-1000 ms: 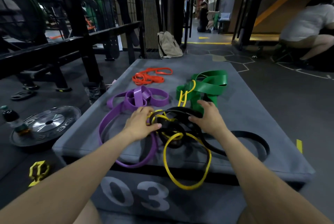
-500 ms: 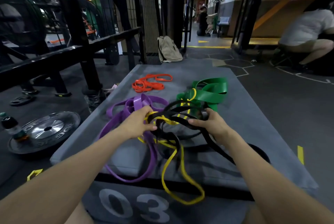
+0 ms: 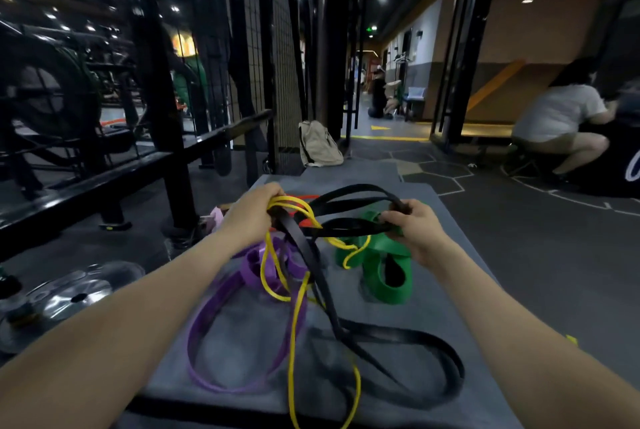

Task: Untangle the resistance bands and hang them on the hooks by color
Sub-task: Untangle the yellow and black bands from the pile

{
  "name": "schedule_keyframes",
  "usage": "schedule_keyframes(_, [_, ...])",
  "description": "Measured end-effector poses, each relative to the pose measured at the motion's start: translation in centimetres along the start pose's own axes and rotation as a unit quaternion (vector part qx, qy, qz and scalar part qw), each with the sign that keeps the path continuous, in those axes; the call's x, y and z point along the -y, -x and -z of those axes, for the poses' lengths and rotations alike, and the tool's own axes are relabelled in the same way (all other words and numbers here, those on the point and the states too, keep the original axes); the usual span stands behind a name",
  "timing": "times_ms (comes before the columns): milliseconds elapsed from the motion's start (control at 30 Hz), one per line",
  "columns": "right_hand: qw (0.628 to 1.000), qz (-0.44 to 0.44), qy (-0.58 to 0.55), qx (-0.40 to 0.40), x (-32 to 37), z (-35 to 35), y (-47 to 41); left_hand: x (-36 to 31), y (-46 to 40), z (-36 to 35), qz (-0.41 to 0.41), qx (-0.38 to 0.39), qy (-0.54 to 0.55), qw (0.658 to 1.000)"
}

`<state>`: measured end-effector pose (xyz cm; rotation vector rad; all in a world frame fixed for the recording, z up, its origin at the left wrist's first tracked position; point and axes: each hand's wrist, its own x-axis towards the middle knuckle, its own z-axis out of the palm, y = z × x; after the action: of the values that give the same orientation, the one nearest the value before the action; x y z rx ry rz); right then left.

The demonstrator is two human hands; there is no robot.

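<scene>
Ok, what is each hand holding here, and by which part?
The left hand grips bunched loops of the yellow band and black band at the tangle's top. The right hand grips the black loops' far end.

no text can be read.
</scene>
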<state>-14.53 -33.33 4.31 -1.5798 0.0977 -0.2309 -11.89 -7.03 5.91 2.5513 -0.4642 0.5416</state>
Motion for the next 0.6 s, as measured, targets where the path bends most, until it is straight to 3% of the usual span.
schedule_keyframes(200, [0.980, -0.018, -0.180, -0.078, 2.8, -1.2, -1.9, -0.1, -2.6, 2.0, -0.025, 0.005, 0.017, 1.000])
schedule_keyframes(300, [0.991, -0.014, -0.120, -0.058, 2.6, -1.4, -2.0, 0.8, -3.2, 1.9, -0.033, 0.106, 0.004, 0.994])
schedule_keyframes(400, [0.998, -0.019, -0.008, 0.063, 1.3, -1.4, -1.7, 1.5, -2.7, 0.9, -0.034, 0.201, -0.031, 0.978])
schedule_keyframes(467, [0.993, -0.020, 0.062, 0.102, 0.3, -1.3, -1.9, 1.4, -2.4, 0.3, -0.031, 0.226, -0.020, 0.973])
schedule_keyframes(600, [0.998, 0.029, 0.060, 0.022, 0.3, -1.2, -2.3, 2.1, -2.1, -0.7, -0.028, 0.233, -0.027, 0.972])
